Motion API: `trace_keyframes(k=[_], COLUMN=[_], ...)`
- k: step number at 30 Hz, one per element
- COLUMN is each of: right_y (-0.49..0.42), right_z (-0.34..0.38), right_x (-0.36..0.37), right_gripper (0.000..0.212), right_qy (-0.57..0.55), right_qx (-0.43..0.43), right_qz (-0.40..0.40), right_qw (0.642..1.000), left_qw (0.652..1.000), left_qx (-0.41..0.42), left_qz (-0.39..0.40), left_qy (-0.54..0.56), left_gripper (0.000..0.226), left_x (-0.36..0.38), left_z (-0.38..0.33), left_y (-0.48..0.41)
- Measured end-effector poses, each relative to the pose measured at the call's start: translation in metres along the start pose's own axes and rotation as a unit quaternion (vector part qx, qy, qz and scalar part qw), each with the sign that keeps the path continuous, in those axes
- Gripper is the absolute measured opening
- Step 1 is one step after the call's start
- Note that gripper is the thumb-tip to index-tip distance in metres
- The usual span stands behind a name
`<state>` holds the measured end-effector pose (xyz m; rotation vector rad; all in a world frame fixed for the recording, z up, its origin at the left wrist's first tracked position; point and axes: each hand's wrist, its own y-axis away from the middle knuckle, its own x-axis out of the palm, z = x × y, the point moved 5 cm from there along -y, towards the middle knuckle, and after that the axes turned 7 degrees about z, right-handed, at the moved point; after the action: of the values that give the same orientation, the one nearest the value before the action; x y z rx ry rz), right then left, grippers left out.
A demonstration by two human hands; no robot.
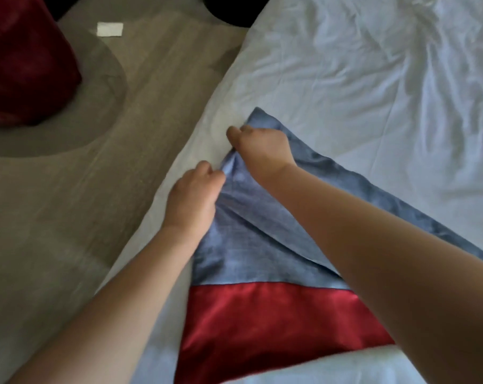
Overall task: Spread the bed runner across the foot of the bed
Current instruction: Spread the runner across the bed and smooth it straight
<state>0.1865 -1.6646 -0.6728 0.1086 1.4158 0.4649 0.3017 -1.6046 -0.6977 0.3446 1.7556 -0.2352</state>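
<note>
The bed runner (251, 256), blue-grey cloth with a red satin band near me, lies on the white bed (359, 87) close to its left edge. Its far end is bunched into folds. My left hand (193, 195) is shut on the runner's left edge. My right hand (259, 148) is shut on the far end of the blue cloth, just beyond the left hand. Both forearms reach over the runner and hide parts of it.
Grey-brown carpet (68, 203) runs along the bed's left side. A dark red cushion or seat (21, 65) stands at the upper left. A small white paper (110, 29) lies on the floor. The white sheet is wrinkled at upper right.
</note>
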Motion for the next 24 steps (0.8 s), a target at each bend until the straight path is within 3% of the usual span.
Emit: trace_keyframes(k=[5, 10, 17, 24], right_y=[-0.013, 0.013, 0.075, 0.179], right_z=[0.02, -0.006, -0.065, -0.092], right_x=[-0.003, 0.007, -0.023, -0.006], right_gripper=[0.016, 0.051, 0.03, 0.04], right_qy=[0.054, 0.085, 0.058, 0.055], right_qx=[-0.002, 0.001, 0.061, 0.059], right_qz=[0.024, -0.022, -0.109, -0.119], right_qw=[0.998, 0.996, 0.99, 0.99], left_qw=[0.998, 0.998, 0.998, 0.999], left_qx=[-0.01, -0.027, 0.01, 0.019], left_qz=[0.027, 0.026, 0.003, 0.003], left_qy=[-0.048, -0.059, -0.063, -0.047], left_gripper=[0.027, 0.017, 0.031, 0.036], left_x=[-0.005, -0.005, -0.037, -0.045], left_z=[0.02, 0.008, -0.037, -0.114], left_y=[-0.003, -0.004, -0.008, 0.048])
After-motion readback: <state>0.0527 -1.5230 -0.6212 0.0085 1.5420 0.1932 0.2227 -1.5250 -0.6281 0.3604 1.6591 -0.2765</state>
